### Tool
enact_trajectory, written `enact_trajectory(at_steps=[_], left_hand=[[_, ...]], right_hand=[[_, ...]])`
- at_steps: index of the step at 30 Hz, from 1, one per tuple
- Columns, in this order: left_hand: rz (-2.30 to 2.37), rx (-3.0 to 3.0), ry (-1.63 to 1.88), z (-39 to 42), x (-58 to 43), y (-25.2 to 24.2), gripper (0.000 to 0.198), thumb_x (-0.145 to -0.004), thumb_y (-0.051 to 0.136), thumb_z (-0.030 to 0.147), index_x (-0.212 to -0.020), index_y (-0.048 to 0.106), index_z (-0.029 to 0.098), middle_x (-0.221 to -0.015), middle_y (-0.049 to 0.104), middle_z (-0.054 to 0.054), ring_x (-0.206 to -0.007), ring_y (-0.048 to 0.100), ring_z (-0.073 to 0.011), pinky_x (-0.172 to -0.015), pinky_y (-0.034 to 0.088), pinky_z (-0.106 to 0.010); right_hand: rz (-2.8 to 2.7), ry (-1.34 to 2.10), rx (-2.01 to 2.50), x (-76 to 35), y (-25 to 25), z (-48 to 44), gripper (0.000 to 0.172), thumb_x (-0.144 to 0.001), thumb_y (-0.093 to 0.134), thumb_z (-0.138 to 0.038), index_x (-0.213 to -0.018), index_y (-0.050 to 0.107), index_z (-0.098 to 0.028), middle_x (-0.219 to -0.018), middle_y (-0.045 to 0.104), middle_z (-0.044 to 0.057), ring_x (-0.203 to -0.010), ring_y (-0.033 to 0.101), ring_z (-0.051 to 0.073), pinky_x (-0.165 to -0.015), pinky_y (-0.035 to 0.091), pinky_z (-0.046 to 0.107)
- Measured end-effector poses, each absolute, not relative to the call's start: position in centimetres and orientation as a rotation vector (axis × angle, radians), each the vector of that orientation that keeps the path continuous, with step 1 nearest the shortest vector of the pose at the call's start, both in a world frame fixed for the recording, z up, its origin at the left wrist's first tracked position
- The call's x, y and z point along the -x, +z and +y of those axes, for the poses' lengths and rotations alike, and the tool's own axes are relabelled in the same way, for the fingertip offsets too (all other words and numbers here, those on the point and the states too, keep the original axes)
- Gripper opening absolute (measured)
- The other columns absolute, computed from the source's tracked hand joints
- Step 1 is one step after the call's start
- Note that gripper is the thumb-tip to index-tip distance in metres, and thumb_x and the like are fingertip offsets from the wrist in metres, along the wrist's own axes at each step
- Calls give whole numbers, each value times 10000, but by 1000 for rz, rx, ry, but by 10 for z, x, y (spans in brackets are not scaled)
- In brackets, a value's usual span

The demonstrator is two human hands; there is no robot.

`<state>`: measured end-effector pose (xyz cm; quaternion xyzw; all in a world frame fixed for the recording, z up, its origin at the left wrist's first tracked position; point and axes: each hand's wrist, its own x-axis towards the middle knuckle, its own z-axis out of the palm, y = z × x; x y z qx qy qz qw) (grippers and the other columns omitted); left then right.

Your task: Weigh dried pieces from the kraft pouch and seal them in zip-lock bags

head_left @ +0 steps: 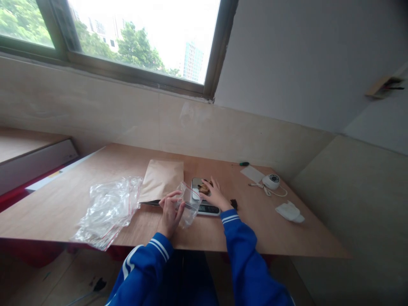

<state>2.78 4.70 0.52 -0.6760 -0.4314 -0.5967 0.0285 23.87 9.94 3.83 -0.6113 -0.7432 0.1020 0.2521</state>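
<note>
My left hand [170,212] pinches a small clear zip bag [189,204] and holds it up just left of a small digital scale [204,199]. My right hand [215,194] reaches onto the scale's platform, fingers closed around some small brown pieces [204,187] lying there. Both arms wear blue sleeves with white stripes. A brown paper pouch [162,179] lies flat on the wooden table [76,195] just behind my left hand.
A heap of clear zip bags [106,210] lies at the left front. At the right are a white round device with a cord [270,182], a white card [252,173], crumpled white tissue [289,211] and a small green-tipped tool [244,163]. A small dark object [234,204] sits beside the scale.
</note>
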Motion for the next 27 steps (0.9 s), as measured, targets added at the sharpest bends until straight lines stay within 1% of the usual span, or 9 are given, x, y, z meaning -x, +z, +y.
enact_trajectory(at_steps=[3,5,9,12,15,20,22,25,27], left_hand=[[-1342,2083,-1834,48,-28,5,90,-890,477,288,-861,476,203,-1025,652,-88,-976,614,-225,-832,350,-393],[-1353,2091,-1812,49,-27,5,109,-892,474,303,-855,477,201,-1009,649,-90,-954,615,-223,-829,350,-394],[-1340,2089,-1808,50,-27,3,123,-895,467,312,-853,480,198,-984,645,-86,-937,613,-226,-824,348,-394],[-1354,2079,-1801,50,-28,1,135,-901,455,321,-854,481,197,-973,641,-83,-936,608,-223,-816,349,-390],[-1386,2081,-1790,51,-28,-1,157,-906,440,334,-847,488,196,-956,639,-84,-932,605,-222,-811,354,-392],[-1364,2098,-1792,52,-27,-2,142,-903,452,317,-849,494,192,-941,634,-78,-922,605,-219,-817,358,-389],[-1361,2106,-1796,52,-27,-1,140,-902,454,317,-856,495,191,-946,632,-76,-921,604,-219,-819,360,-389],[-1370,2106,-1796,51,-28,0,149,-904,450,325,-857,495,191,-949,632,-75,-915,604,-218,-818,363,-390],[-1367,2106,-1792,50,-28,1,146,-903,452,323,-858,495,190,-949,631,-76,-919,603,-218,-819,364,-390]], right_hand=[[-2035,293,1642,-242,33,106,479,-780,651,-360,-1245,570,-275,-1384,432,123,-1323,350,315,-1050,301,490],[-2004,294,1605,-242,32,107,431,-767,667,-322,-1187,614,-243,-1312,494,125,-1274,414,288,-1040,331,446],[-1898,316,1530,-245,33,104,402,-698,718,-253,-1095,660,-231,-1204,559,104,-1179,500,268,-1003,385,421],[-1814,426,1427,-250,34,101,393,-667,720,-222,-1057,666,-236,-1161,582,85,-1090,564,247,-933,450,400],[-1709,583,1314,-254,33,100,387,-653,724,-245,-1035,671,-223,-1157,596,92,-1044,591,243,-863,497,375],[-1385,873,1167,-251,36,97,467,-607,776,-320,-1042,653,-204,-1109,654,84,-984,624,228,-907,492,397],[-1231,988,1068,-245,43,91,497,-600,792,-328,-1055,636,-203,-1101,663,78,-993,624,222,-928,483,398],[-1061,1207,857,-235,62,76,472,-645,774,-360,-1068,611,-229,-1077,666,48,-987,631,200,-952,472,388],[-1052,1396,739,-230,75,64,447,-692,735,-411,-1083,598,-244,-1064,663,40,-971,639,193,-954,473,386]])
